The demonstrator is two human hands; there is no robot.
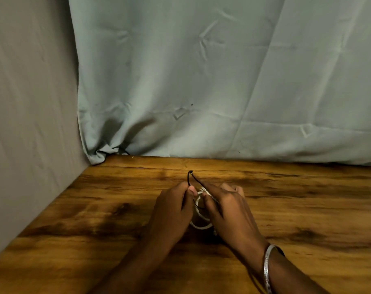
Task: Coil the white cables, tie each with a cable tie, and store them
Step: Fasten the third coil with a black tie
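Pale grey-green curtain fabric (201, 71) hangs in creased folds across the back of the scene, meeting a plain grey fabric panel (27, 102) at the left; both drop to the far and left edges of a wooden desk (95, 209) with a dark, streaked grain. Near the middle of the desk, two bare hands work close together over a small coil of white cable (198, 209). The left hand (171, 206) is curled closed, thumb and forefinger pinching one end of a thin black cable tie (190, 178) at the top of the coil. The right hand (224, 206) is likewise closed, its fingers pinched on the other run of the tie and on the upper strands of the cable. Between the two pinches the tie rises in a narrow loop above the fingertips, its small head at the apex, pointing toward the curtain. The coil lies between the palms; its upper turns are gathered at the fingertips, and its lower arc shows as a white curve below the hands, at or just above the desk surface, contact not discernible. Much of the coil is hidden by the hands. A silver bangle (267, 270) encircles the right wrist at lower right. Both forearms enter from the bottom edge and converge on the coil.
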